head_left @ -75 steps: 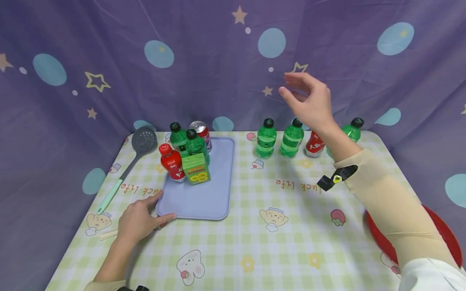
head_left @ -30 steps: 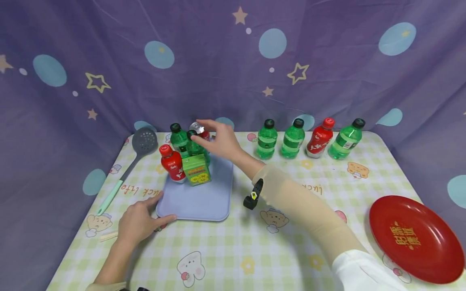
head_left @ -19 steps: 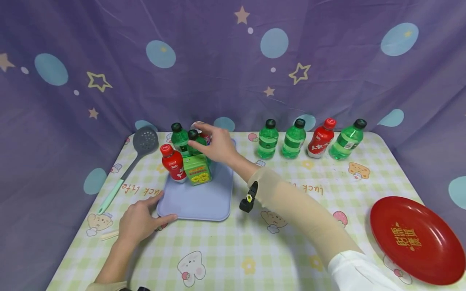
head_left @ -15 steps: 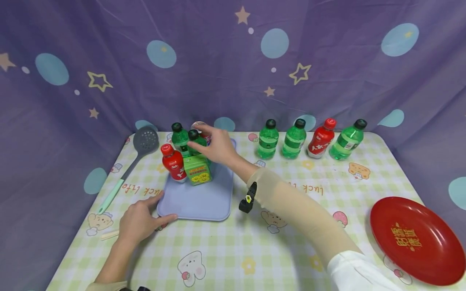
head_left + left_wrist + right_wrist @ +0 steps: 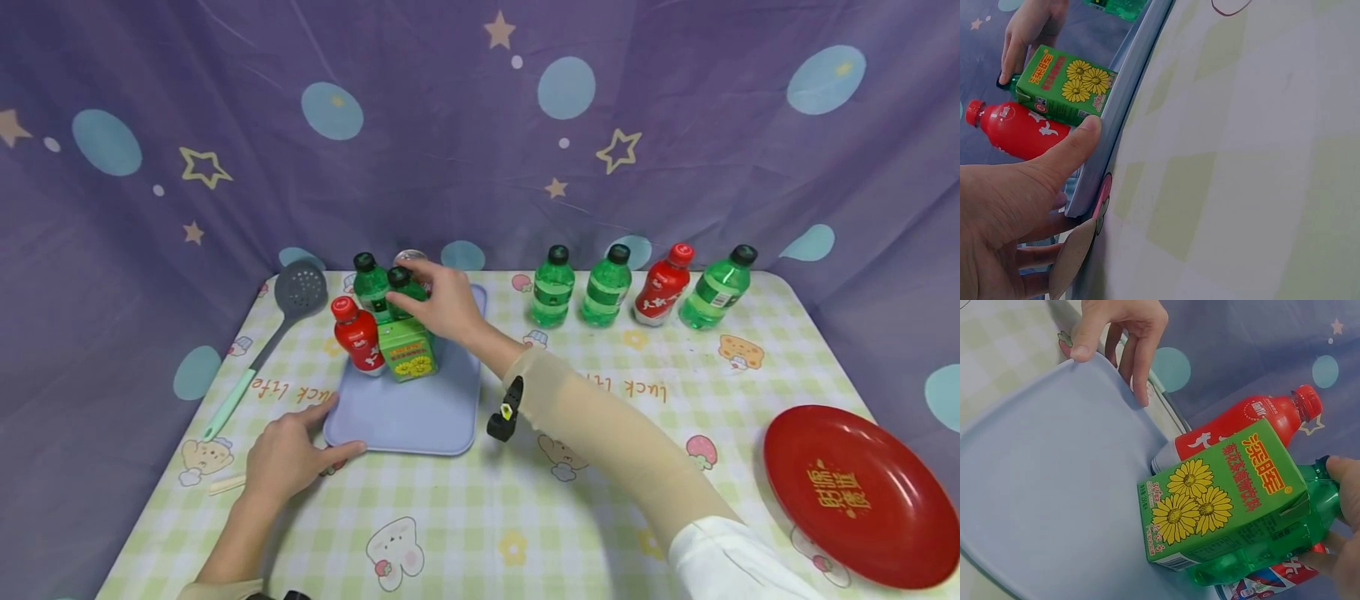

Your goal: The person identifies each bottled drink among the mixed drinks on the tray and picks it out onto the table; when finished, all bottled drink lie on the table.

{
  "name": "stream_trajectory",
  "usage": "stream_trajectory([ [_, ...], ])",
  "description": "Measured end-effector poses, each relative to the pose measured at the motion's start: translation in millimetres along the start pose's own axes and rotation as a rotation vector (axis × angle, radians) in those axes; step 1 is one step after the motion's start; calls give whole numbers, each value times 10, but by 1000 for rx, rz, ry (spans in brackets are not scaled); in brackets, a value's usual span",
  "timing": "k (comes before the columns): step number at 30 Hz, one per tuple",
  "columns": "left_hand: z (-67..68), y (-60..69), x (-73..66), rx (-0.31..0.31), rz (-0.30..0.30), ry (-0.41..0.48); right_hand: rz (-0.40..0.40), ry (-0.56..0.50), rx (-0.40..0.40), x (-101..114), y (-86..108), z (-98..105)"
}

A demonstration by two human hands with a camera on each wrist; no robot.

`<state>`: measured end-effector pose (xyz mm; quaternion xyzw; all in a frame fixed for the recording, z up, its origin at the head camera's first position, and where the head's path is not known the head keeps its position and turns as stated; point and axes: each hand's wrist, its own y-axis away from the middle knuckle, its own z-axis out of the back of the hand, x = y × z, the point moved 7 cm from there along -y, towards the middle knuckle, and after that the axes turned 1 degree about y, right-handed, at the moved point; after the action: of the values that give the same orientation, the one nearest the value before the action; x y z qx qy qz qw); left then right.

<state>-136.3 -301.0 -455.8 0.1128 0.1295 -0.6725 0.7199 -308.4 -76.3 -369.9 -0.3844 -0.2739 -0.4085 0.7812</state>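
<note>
On the blue tray [image 5: 405,417] stand a red bottle [image 5: 357,337], a green juice carton [image 5: 407,352], two green bottles and a can [image 5: 408,257], which is mostly covered. My right hand [image 5: 450,307] grips the green bottle [image 5: 401,283] behind the carton near its black cap; the right wrist view shows the thumb by the cap and fingers round the bottle [image 5: 1285,537]. The other green bottle [image 5: 370,287] is just left of it. My left hand [image 5: 285,457] holds the tray's near left corner, thumb on the rim [image 5: 1107,134] and fingers along the side.
Three green bottles [image 5: 552,287] and a red bottle [image 5: 664,285] stand in a row at the back right. A red plate [image 5: 892,508] lies at the right, a slotted turner [image 5: 300,290] left of the tray. A patterned curtain hangs behind the table.
My right hand has come down from above the right-hand bottles to the tray and taken hold of the green bottle behind the carton. My left hand has stayed at the tray corner.
</note>
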Motion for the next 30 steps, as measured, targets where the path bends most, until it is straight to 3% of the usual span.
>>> stream_trajectory([
  [5,-10,1,13,7,4,-2,-11,-25,-22,-11,-9,3],
  [15,1,6,10,15,9,-3,0,27,-60,-31,6,91],
  [30,-9,-4,22,25,10,-14,-5,72,-173,-78,104,613],
])
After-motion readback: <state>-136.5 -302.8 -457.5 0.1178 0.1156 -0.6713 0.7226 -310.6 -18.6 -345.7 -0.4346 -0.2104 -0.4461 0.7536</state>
